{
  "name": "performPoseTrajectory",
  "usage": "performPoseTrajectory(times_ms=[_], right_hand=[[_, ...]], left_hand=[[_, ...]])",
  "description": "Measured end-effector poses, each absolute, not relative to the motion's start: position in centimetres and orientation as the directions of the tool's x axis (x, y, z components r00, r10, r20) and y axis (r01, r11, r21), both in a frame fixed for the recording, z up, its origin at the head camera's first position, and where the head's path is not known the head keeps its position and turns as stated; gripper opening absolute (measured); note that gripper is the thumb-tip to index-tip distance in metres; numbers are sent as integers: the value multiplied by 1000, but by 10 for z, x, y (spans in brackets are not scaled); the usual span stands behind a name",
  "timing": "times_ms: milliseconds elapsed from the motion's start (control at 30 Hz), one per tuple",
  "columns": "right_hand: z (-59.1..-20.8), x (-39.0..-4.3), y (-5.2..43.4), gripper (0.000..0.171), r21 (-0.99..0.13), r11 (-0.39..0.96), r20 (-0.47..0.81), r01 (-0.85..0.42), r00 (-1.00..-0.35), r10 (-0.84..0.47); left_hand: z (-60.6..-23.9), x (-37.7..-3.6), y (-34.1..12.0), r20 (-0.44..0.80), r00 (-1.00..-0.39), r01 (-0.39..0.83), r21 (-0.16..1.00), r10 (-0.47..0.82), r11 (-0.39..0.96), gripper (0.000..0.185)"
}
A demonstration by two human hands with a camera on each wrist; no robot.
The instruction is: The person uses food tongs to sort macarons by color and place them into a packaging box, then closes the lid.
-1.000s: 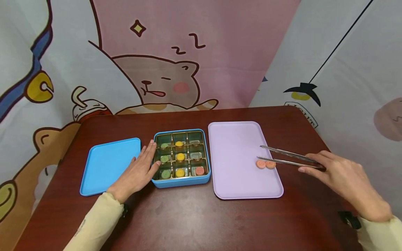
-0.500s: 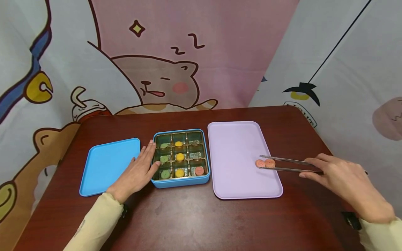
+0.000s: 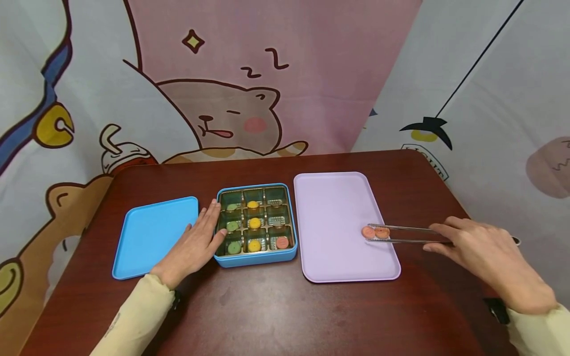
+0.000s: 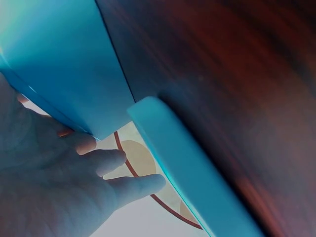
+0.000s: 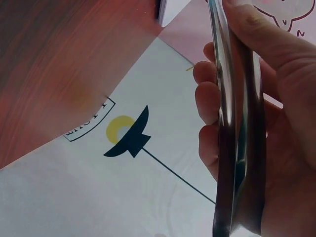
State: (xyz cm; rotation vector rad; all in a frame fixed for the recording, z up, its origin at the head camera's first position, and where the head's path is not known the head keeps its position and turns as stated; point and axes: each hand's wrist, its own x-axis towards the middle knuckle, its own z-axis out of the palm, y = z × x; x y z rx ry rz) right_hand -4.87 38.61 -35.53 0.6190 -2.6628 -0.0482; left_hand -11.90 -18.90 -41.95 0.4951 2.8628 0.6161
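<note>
My left hand (image 3: pixel 191 249) lies with its fingers straight along the left side of a blue box (image 3: pixel 258 258). The left wrist view shows those fingers close by the box wall (image 4: pixel 74 64). A gold divided insert in the box carries three green pieces (image 3: pixel 233 247), three yellow pieces (image 3: pixel 254 245) and a pink one (image 3: pixel 282 242). My right hand (image 3: pixel 490 262) grips metal tongs (image 3: pixel 416 242). Their tips straddle two round pink pieces (image 3: pixel 368 232) lying side by side on a lilac tray (image 3: pixel 336 207). In the right wrist view the tongs (image 5: pixel 225 123) sit between thumb and fingers.
A flat blue lid (image 3: pixel 156 237) lies left of the box, partly behind my left hand. The tray stands just right of the box on a dark wooden table (image 3: pixel 267 311). A cartoon-printed curtain (image 3: pixel 329 74) hangs behind the table.
My right hand has brought the tongs' tips lower and nearer together, from above the pink pieces to either side of them. My left hand stays at the box.
</note>
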Motion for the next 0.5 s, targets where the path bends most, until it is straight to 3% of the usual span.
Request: performPoseTrajectory(times_ms=[500], right_hand=[[-356, -54, 382, 89, 175, 866, 411, -469, -764, -497]], left_hand=[[-421, -119, -190, -96, -931, 280, 426, 351, 860, 74]])
